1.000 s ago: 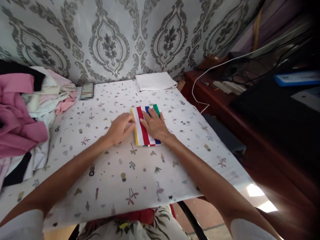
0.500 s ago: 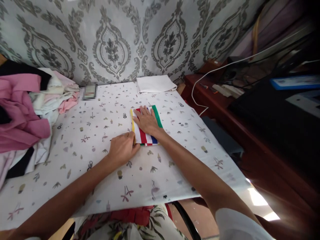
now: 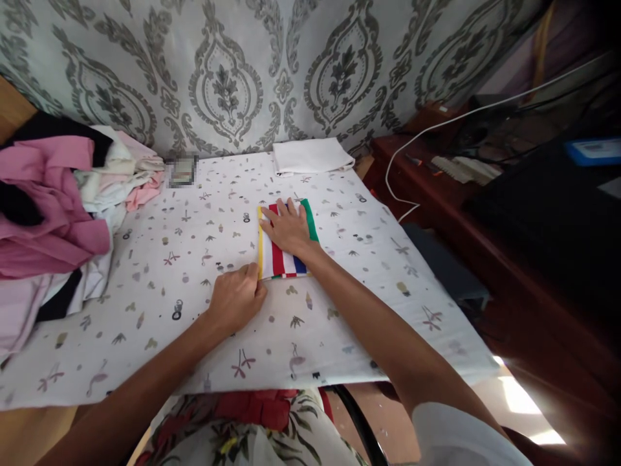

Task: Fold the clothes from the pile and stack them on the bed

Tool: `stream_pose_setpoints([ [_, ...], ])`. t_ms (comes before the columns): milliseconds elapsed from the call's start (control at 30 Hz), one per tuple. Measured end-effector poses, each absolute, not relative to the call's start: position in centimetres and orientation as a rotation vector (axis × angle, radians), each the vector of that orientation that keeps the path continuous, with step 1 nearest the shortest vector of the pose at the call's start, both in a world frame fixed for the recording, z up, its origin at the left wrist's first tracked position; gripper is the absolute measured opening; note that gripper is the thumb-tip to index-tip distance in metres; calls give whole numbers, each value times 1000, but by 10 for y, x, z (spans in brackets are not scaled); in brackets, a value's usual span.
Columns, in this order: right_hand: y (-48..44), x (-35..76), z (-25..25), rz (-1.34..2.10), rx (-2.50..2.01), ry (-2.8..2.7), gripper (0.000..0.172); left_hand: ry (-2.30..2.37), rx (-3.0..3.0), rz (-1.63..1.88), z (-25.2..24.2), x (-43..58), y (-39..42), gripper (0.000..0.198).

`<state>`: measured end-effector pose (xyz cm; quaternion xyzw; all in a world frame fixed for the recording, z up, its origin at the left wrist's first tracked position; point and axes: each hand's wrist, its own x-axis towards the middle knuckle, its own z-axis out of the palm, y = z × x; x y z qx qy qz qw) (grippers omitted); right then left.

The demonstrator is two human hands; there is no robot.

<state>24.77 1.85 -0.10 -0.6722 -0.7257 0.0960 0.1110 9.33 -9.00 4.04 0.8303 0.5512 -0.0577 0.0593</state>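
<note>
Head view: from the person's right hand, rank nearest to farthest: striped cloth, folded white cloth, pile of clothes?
1. The striped cloth, under the right hand.
2. The folded white cloth, beyond it by the wall.
3. The pile of clothes, far left.

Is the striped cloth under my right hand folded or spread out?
Folded: the striped cloth is a compact rectangle, right hand flat on it, left hand at its near corner.

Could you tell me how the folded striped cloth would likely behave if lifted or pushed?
The striped cloth would probably go floppy and unfold if lifted by one edge, being thin folded fabric. It looks light. Pushed, it may bunch rather than slide, since it lies on a fabric table cover.
</note>
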Motion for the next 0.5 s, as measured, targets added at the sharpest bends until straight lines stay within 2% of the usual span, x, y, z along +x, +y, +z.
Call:
stream_pose_setpoints([
  [167,14,246,5,325,-1960,-2119,53,1635,2552,-194,40,90,-90,19],
  [300,11,250,18,430,-1905,-2047,52,1475,2493,-104,60,79,-73,19],
  [500,3,284,35,410,-1712,-1853,51,1324,2576,538,77,92,-33,32],
])
